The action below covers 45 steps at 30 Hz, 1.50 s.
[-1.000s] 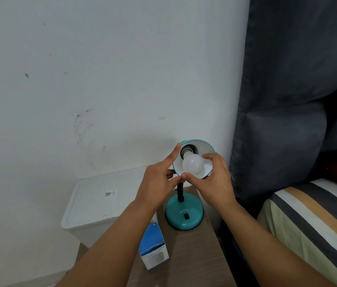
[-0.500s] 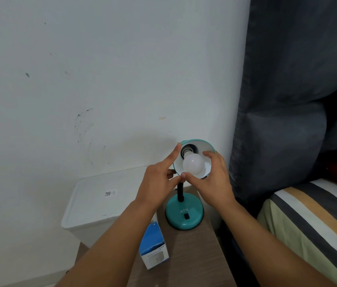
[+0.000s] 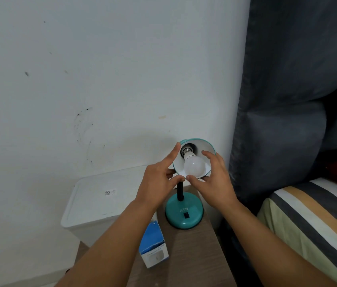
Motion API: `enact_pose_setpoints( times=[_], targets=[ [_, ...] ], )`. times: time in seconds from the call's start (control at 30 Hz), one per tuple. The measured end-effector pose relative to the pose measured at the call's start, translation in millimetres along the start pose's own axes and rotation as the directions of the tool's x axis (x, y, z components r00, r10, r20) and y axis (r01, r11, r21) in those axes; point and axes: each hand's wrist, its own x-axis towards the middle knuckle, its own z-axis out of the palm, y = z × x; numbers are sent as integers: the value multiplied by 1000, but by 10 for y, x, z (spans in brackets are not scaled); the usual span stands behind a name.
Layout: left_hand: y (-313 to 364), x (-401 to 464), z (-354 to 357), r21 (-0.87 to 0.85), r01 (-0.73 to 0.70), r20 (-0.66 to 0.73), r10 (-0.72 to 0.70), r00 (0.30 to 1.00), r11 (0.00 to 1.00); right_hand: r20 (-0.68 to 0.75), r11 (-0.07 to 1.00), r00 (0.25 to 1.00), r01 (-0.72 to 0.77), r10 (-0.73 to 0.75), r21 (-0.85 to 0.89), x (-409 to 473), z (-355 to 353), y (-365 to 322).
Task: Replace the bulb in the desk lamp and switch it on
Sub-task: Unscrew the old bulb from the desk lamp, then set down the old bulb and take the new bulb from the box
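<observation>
The desk lamp has a teal shade (image 3: 205,141) that is white inside, a black neck and a round teal base (image 3: 184,212) with a black switch (image 3: 186,215). It stands on a wooden bedside table (image 3: 192,255). A frosted white bulb (image 3: 193,167) sits in the socket with its metal thread showing. My left hand (image 3: 159,181) grips the shade's left rim, index finger along the edge and thumb beneath. My right hand (image 3: 215,179) holds the bulb, thumb at its lower edge and index finger over its top right.
A blue and white bulb box (image 3: 153,249) stands on the table, left of the lamp base. A white lidded bin (image 3: 105,195) sits lower left against the wall. A dark grey curtain (image 3: 287,100) hangs to the right, above a striped bed (image 3: 318,220).
My right index finger has shifted a little left over the bulb. The left hand, lamp and box are where they were.
</observation>
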Motion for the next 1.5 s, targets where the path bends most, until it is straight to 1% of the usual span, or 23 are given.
enact_pose_setpoints(
  times=[0.2, 0.33, 0.43, 0.57, 0.63, 0.83, 0.97, 1.1, 1.27, 1.5],
  targets=[
    [-21, -20, 13, 34, 9, -11, -9, 1000, 999, -11, 1000, 1000, -11, 11, -5, -64, -57, -19],
    [-9, -61, -14, 93, -26, -10, 27, 1000, 995, -44, 1000, 999, 24, -25, -2, -151, -157, -107],
    [45, -114, -47, 123, -29, 3, 29, 1000, 992, -73, 1000, 997, 24, -24, -1, -258, -245, -121],
    [100, -297, -45, 118, 16, -13, -15, 1000, 993, -96, 1000, 995, 7, -6, 9, -472, -386, -142],
    [104, -462, -12, 102, 47, -23, -45, 999, 994, -74, 1000, 997, 7, -6, 18, -617, -434, -125],
    [21, -1086, 209, 127, 42, 26, -45, 999, 991, 12, 999, 999, -33, 33, -20, -1169, -444, 93],
    [-84, -1539, 448, 90, 112, 49, -117, 992, 990, 68, 996, 994, -83, 86, -41, -1508, -400, 285],
    [-191, -1914, 663, 127, 167, 151, -185, 971, 978, 151, 984, 974, -154, 167, -93, -1768, -322, 484],
    [-347, -2128, 878, 193, 200, 230, -243, 943, 961, 227, 973, 949, -197, 219, -117, -1926, -214, 682],
    [-640, -2188, 1031, 303, 145, 344, -250, 905, 942, 266, 944, 907, -298, 326, -141, -1890, 35, 881]
  ],
)
